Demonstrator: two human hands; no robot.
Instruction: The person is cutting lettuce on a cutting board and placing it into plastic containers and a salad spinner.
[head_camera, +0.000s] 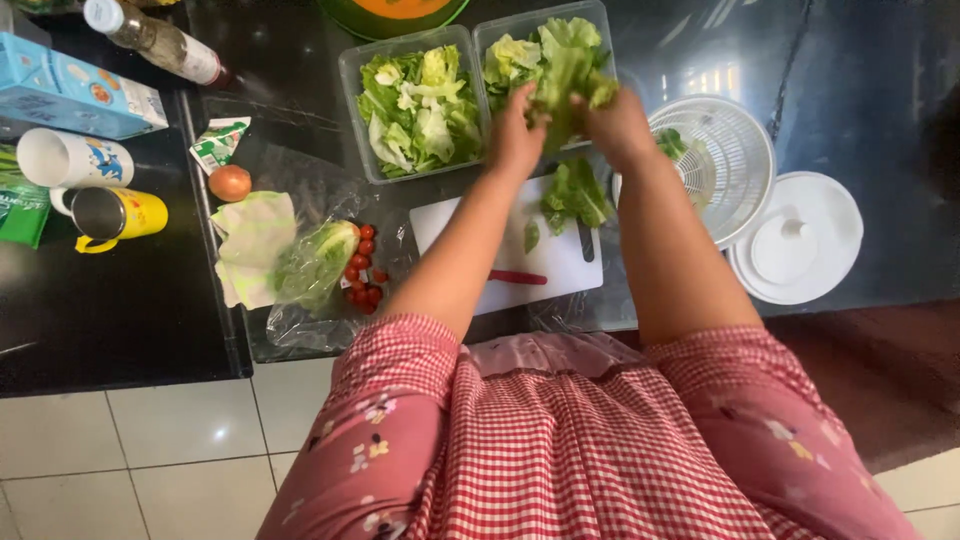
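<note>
— What have the hands got hold of?

— A lettuce leaf (562, 85). The left hand (515, 135) and right hand (618, 125) both grip it, fingers pinching its lower part, just above the back edge of the cutting board (560, 262). The leaf hangs in front of the right-hand tub (600, 22), which has more lettuce in it.

— And beside that tub?

— A second clear tub (352, 90), left of it and touching it, also full of torn leaves. Both sit behind the board.

— Anything on the board itself?

— A few green leaf pieces (575, 195) near its back edge, and a red-handled knife (518, 277) lying across it, between the two forearms.

— To the right of the board?

— A white spinner basket (725, 165) with a bit of green in it, and its round white lid (800, 240) just beyond, to the right.

— And left of the board?

— Cherry tomatoes (362, 265) close by, then a lettuce head in a clear bag (315, 262), a pale leaf (252, 240) and an onion (230, 183). A small green-and-white carton (218, 143) lies behind the onion. Further left, a yellow mug (115, 215) and a white printed mug (70, 160), both on their sides. Behind them, a light blue box-shaped carton (75, 95) with small coloured pictures, and a glass bottle (160, 42) with a white cap and white label, tilted.
</note>
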